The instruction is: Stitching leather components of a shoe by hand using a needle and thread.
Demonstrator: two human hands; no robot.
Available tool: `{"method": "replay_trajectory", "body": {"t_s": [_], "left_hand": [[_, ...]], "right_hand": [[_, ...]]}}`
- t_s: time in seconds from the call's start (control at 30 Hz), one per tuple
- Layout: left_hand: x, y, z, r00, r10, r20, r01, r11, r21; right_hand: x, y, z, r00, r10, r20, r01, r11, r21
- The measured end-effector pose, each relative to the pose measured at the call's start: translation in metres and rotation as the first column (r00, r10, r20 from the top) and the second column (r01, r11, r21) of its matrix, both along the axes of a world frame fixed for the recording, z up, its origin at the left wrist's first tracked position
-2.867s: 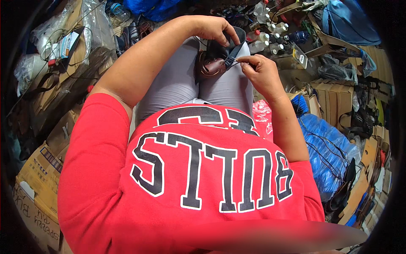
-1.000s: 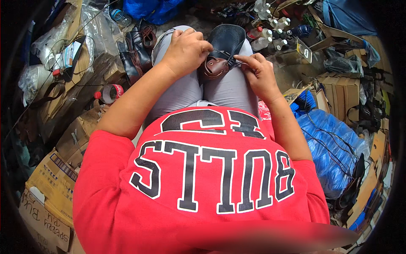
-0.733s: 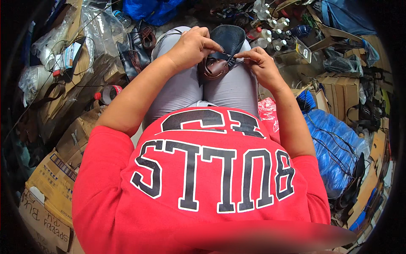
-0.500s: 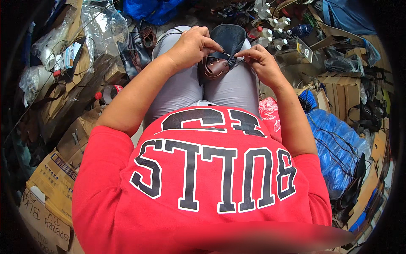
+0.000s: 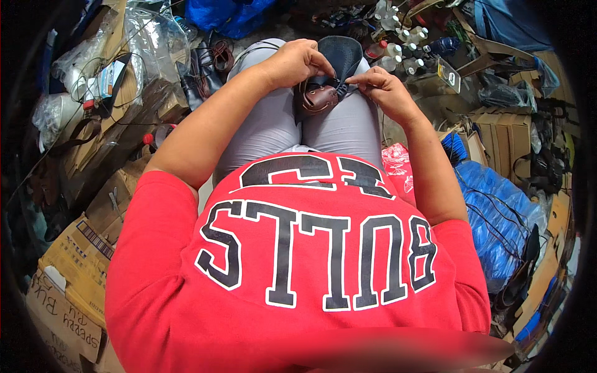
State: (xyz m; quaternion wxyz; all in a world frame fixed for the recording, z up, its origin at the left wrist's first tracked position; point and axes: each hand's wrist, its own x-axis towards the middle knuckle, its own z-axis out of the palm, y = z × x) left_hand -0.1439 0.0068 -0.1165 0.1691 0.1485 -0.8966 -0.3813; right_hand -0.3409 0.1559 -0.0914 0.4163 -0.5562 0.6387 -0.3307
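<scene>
A dark brown leather shoe [image 5: 318,99] with eyelets and a black inside rests across my thighs, its black sole part [image 5: 341,51] pointing away from me. Over its opening, my left hand [image 5: 303,63] pinches something small and dark between thumb and forefinger; the thing is too small to name. Just to the right, my right hand [image 5: 387,92] has its thumb and forefinger pressed together at the shoe's edge. Whatever lies between those fingertips cannot be made out. The fingertips of both hands are close together above the shoe.
Several capped bottles [image 5: 410,46] stand at the far right. Dark shoes [image 5: 198,81] lie beyond my left knee. Cardboard boxes [image 5: 81,261] are on the left, with plastic bags [image 5: 155,37] farther off. A blue plastic bundle [image 5: 494,217] sits at my right.
My left hand has shifted slightly to the right, its fingertips closer to those of my right hand. The right hand and the shoe have hardly moved.
</scene>
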Motion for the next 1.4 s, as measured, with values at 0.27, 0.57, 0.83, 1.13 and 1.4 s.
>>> {"method": "replay_trajectory", "body": {"t_s": [0.27, 0.57, 0.83, 1.13, 1.4], "left_hand": [[0.008, 0.005, 0.001, 0.998, -0.057, 0.024, 0.055, 0.994, 0.093], [0.013, 0.012, 0.001, 1.000, -0.004, 0.020, 0.005, 1.000, -0.024], [0.001, 0.023, -0.004, 0.990, 0.076, 0.115, -0.119, 0.894, 0.432], [-0.013, 0.031, 0.001, 0.985, 0.128, 0.115, -0.159, 0.931, 0.330], [0.005, 0.012, 0.026, 0.980, 0.132, 0.150, -0.129, 0.991, -0.029]], "right_hand": [[0.003, 0.011, -0.003, 0.994, 0.007, -0.107, -0.011, 0.999, -0.035], [0.007, 0.020, -0.018, 0.996, -0.088, -0.006, 0.087, 0.990, -0.114], [0.013, 0.018, -0.019, 0.936, -0.222, 0.274, 0.214, 0.975, 0.059], [0.021, 0.001, -0.015, 0.962, -0.239, 0.128, 0.239, 0.971, 0.022], [-0.002, 0.009, -0.006, 0.952, -0.171, 0.252, 0.174, 0.985, 0.014]]}}
